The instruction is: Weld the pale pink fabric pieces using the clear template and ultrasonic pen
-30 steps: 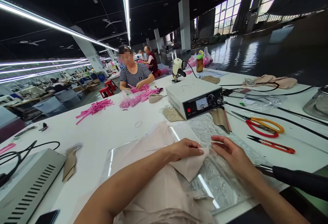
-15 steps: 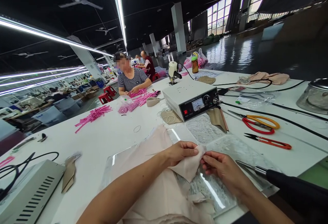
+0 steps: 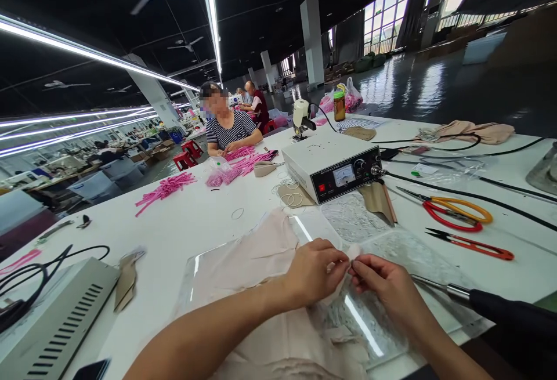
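Pale pink fabric [image 3: 261,252] lies in folds over a clear plastic sheet [image 3: 395,252] on the white table. My left hand [image 3: 319,270] pinches a bit of the fabric near its edge, with the fingertips pressed together. Touching or almost touching it, my right hand [image 3: 376,275] grips the same small piece between thumb and fingers. A little of the cloth shows above the fingertips; the rest there is hidden behind my hands. Fabric scraps [image 3: 342,333] lie below them. A black-handled metal tool [image 3: 461,293] rests to the right of my right hand.
A control box [image 3: 339,177] with a dial stands beyond the hands. Red-handled snips [image 3: 474,245] and scissors [image 3: 456,212] lie at right. Another grey box [image 3: 65,310] is at left. Across the table, a person in a striped top [image 3: 230,130] handles pink strips [image 3: 246,159].
My left hand has turned, its fingers now curled closer to my right fingertips. The fabric flap that hung between the hands is now mostly hidden. The whole view has shifted slightly.
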The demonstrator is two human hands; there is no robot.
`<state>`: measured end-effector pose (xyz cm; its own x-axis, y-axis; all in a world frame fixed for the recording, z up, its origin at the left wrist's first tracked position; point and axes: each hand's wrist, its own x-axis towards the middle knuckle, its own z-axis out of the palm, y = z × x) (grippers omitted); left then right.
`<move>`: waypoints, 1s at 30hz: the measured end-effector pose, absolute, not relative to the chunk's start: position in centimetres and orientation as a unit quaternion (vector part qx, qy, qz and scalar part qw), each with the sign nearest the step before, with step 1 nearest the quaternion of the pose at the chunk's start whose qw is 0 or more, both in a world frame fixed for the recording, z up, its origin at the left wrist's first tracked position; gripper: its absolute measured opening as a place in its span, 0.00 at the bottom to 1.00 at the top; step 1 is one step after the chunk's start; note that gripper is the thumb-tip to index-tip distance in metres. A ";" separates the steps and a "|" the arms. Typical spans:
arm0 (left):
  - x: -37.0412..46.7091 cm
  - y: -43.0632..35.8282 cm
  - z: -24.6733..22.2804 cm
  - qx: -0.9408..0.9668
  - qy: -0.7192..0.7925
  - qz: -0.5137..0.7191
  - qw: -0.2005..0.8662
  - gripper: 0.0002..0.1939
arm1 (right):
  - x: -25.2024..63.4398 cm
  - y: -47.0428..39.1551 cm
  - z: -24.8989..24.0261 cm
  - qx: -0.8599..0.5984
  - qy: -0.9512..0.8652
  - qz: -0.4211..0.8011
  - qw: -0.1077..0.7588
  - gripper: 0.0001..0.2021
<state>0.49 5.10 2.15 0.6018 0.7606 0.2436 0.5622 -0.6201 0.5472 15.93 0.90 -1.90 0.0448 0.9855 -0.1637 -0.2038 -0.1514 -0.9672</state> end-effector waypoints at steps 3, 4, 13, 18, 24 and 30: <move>0.5 4.7 1.8 0.887 0.378 0.206 0.166 0.13 | 15.9 0.8 -1.9 -0.512 -0.425 0.539 0.517 0.22; 0.6 4.7 1.7 0.888 0.382 0.200 0.159 0.13 | 15.9 0.7 -1.9 -0.518 -0.438 0.527 0.513 0.21; 1.2 4.5 1.6 0.843 0.433 0.234 0.216 0.07 | 15.8 0.8 -2.2 -0.556 -0.500 0.448 0.490 0.15; 1.1 4.4 1.5 0.826 0.455 0.230 0.241 0.05 | 15.5 1.0 -1.8 -0.581 -0.513 0.409 0.481 0.10; 1.3 4.2 1.6 0.827 0.472 0.191 0.238 0.03 | 15.2 1.4 -2.6 -0.605 -0.513 0.371 0.483 0.08; 0.9 4.6 2.2 0.827 0.476 0.181 0.239 0.02 | 15.4 1.4 -2.8 -0.628 -0.508 0.351 0.474 0.06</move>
